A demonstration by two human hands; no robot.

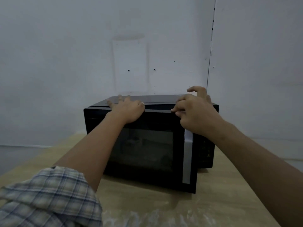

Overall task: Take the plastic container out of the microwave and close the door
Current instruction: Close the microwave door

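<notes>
Still at the door-opening step

Black microwave [147, 145] sits toward the back of the desk [213, 202], near the wall. Door [141, 148] looks cracked open a bit at the handle side; silver handle strip [187, 158] stands fwd of the body.

L hand [127, 110] lies flat, fingers spread, on the top front edge, w/ nothing in it; prob bracing the unit. R hand [195, 112] is curled at the door's top right corner, fingertips on the edge, a light pinch.

Plastic container: not clearly visible; dim shapes behind the glass, can't tell.

Next: swing the door wide, keep L bracing so the unit doesn't slide, then reach in.
</notes>
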